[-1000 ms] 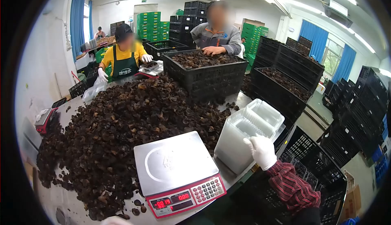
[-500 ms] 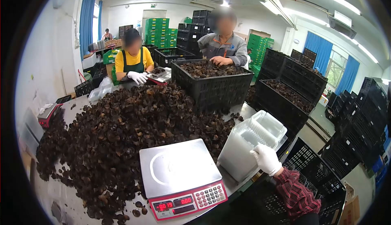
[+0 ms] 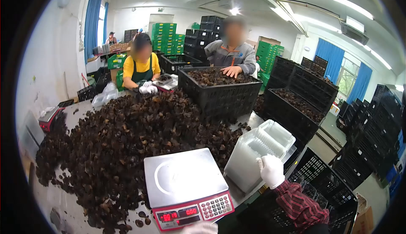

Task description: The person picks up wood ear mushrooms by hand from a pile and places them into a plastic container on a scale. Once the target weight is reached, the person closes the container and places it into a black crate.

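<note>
My right hand [image 3: 271, 171], in a white glove, is at the near right edge of a stack of clear plastic trays [image 3: 245, 166]. Its fingers are curled in against the stack's rim; what they pinch, if anything, is hidden. Only the top of my left hand [image 3: 200, 228], also gloved, shows at the bottom edge, below the scale, its fingers out of sight. The digital scale [image 3: 186, 174] has a bare steel plate and a red front with lit digits. Beside it spreads a large heap of dark dried fungus, like wood ear [image 3: 139, 128].
Across the table, a person in yellow [image 3: 141, 67] works with gloved hands near another scale. A person in grey [image 3: 234, 54] rests a hand on fungus in a black crate [image 3: 220, 94]. Black crates [image 3: 296, 103] stand at right; a red scale [image 3: 51, 117] sits far left.
My left hand has come into view at the bottom edge. My right hand has shifted slightly left and down along the tray stack. The person in yellow has drawn their hands closer together.
</note>
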Demonstrator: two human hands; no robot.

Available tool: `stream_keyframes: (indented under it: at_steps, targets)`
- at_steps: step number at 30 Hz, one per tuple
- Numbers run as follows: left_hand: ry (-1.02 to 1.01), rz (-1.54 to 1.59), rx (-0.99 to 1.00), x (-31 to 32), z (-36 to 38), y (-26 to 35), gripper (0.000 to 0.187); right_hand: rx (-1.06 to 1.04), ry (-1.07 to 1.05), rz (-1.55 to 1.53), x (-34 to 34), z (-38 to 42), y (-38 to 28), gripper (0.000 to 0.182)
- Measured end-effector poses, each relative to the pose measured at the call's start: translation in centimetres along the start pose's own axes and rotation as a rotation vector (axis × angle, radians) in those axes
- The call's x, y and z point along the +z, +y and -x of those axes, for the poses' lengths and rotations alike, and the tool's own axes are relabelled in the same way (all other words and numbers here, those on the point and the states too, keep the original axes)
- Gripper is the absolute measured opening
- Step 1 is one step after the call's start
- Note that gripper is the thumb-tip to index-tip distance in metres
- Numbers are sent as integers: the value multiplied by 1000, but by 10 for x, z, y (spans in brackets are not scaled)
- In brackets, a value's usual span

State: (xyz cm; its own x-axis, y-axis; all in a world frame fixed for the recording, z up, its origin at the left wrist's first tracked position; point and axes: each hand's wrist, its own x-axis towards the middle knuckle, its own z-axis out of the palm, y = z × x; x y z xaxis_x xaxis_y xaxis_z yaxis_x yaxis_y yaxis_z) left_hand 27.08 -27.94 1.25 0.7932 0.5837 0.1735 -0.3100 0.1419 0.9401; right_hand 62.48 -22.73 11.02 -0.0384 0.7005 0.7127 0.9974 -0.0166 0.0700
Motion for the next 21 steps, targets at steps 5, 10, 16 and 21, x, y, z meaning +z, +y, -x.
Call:
stream_keyframes:
  at_steps: [5, 10, 16, 21]
  targets:
    - [297, 162, 654, 9, -86, 180, 24, -6, 30, 40, 5, 5, 2, 22]
    - [166, 242, 845, 13, -123, 226, 11, -32, 48, 38, 6, 5, 3, 22]
    - [189, 280, 788, 9, -122, 203, 8, -35, 68, 48, 7, 5, 2, 23]
    - [-282, -379, 236, 1, -65, 124, 55, -41, 59, 25, 5, 4, 3, 23]
